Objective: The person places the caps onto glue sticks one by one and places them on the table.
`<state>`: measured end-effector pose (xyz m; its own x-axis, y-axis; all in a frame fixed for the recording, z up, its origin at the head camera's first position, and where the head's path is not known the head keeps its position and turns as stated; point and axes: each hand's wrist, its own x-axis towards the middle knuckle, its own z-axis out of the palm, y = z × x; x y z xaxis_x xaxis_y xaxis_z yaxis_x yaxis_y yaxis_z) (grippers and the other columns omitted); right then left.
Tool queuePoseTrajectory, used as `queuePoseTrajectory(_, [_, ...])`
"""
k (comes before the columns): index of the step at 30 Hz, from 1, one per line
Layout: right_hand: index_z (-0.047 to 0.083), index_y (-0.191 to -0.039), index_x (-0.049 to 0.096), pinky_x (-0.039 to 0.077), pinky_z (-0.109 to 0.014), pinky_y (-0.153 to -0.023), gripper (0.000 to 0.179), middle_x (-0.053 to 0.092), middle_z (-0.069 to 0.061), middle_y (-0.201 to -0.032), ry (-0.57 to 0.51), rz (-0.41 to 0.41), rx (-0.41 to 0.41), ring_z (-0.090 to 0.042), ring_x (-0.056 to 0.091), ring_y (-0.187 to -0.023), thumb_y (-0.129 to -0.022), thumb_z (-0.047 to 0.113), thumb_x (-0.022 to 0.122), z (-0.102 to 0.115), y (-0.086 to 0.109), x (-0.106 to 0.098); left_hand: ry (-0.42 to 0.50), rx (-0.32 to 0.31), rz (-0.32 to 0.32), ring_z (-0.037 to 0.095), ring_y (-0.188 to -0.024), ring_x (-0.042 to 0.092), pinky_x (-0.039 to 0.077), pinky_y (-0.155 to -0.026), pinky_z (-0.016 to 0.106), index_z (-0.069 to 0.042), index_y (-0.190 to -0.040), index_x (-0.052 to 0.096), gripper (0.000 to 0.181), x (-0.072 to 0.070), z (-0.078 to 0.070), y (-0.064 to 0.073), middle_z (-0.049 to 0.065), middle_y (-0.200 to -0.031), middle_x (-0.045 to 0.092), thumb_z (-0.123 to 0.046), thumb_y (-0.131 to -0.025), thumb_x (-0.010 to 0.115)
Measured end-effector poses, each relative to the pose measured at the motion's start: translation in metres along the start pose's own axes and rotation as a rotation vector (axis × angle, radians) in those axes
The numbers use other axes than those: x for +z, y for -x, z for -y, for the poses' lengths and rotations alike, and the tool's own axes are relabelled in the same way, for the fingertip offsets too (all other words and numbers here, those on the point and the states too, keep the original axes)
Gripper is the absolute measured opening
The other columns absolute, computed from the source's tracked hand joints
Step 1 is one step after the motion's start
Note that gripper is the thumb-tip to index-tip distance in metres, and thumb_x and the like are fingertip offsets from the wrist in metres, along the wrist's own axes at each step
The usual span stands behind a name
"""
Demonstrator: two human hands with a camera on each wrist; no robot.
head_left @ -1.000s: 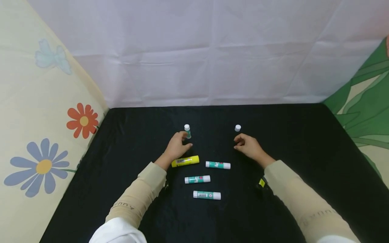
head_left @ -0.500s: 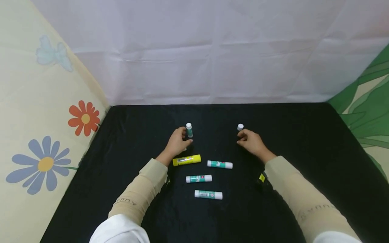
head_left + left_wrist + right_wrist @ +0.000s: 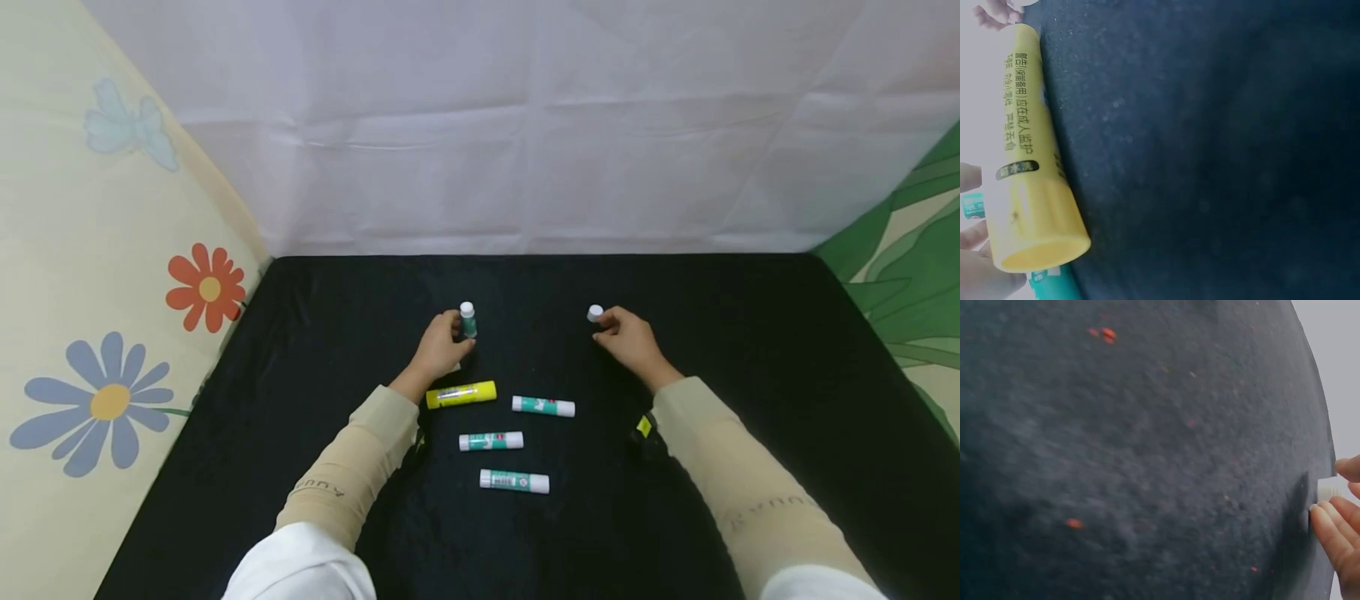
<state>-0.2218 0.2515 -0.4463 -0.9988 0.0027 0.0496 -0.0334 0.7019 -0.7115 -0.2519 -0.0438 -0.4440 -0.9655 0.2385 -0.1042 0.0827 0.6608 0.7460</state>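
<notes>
My left hand (image 3: 437,346) has its fingers and thumb about a small green-and-white glue stick (image 3: 468,322), which stands upright with its white top up. In the left wrist view, green of that glue stick (image 3: 974,205) shows between the fingers. My right hand (image 3: 628,337) pinches a small white cap (image 3: 595,313) at the far right of the cloth. The right wrist view has this cap (image 3: 1329,488) between thumb and fingertips. Just in front of my left hand lies a yellow glue stick (image 3: 461,394), large and close in the left wrist view.
Three green-and-white glue sticks lie nearer to me: one to the right (image 3: 543,406), one in the middle (image 3: 491,441) and one at the front (image 3: 514,481). Black cloth (image 3: 540,550) covers the table. A white backdrop (image 3: 420,125) rises behind, with flowered cloth (image 3: 75,275) on the left.
My right hand has moved forward to the white cap, and its fingers have come together on it. The left thumb has drawn in toward the standing glue stick. The lying sticks have stayed put.
</notes>
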Motion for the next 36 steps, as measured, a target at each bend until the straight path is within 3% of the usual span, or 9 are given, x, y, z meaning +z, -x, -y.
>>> queuePoseTrajectory(6, [-0.008, -0.098, 0.050, 0.043, -0.043, -0.070, 0.025, 0.054, -0.025, -0.096, 0.012, -0.029, 0.005, -0.036, 0.054, -0.085, -0.078, 0.004, 0.058, -0.005, -0.005, -0.004, -0.017, 0.009, 0.012, 0.023, -0.101, 0.046, 0.040, -0.081, 0.035, -0.001, -0.124, 0.039, 0.050, 0.002, 0.001, -0.004, 0.012, -0.111, 0.045, -0.016, -0.081, 0.059])
queuePoseTrajectory(13, [-0.009, -0.103, 0.045, 0.039, -0.045, -0.074, 0.030, 0.050, -0.028, -0.100, 0.047, 0.005, 0.037, -0.037, 0.049, -0.088, -0.080, 0.007, 0.057, -0.002, -0.015, -0.007, -0.036, 0.029, 0.011, 0.023, -0.096, 0.046, 0.040, -0.079, 0.035, -0.002, -0.121, 0.041, 0.045, 0.002, -0.002, -0.008, 0.012, -0.105, 0.047, -0.015, -0.082, 0.059])
queuePoseTrajectory(27, [-0.010, -0.114, 0.045, 0.036, -0.049, -0.078, 0.037, 0.045, -0.030, -0.105, 0.213, 0.100, -0.029, -0.040, 0.044, -0.094, -0.081, 0.004, 0.054, 0.009, -0.027, 0.000, -0.061, 0.033, -0.003, 0.021, -0.082, 0.045, 0.039, -0.071, 0.034, -0.002, -0.109, 0.047, 0.030, 0.005, -0.001, -0.013, 0.010, -0.094, 0.048, -0.015, -0.083, 0.057])
queuePoseTrajectory(36, [-0.010, -0.105, 0.050, 0.036, -0.049, -0.076, 0.025, 0.047, -0.029, -0.103, 0.227, 0.065, -0.070, -0.040, 0.045, -0.093, -0.083, 0.002, 0.049, 0.012, -0.027, 0.005, -0.081, 0.059, -0.038, 0.022, -0.086, 0.047, 0.039, -0.075, 0.035, -0.001, -0.106, 0.049, 0.026, 0.009, -0.002, -0.014, 0.012, -0.098, 0.050, -0.012, -0.084, 0.056])
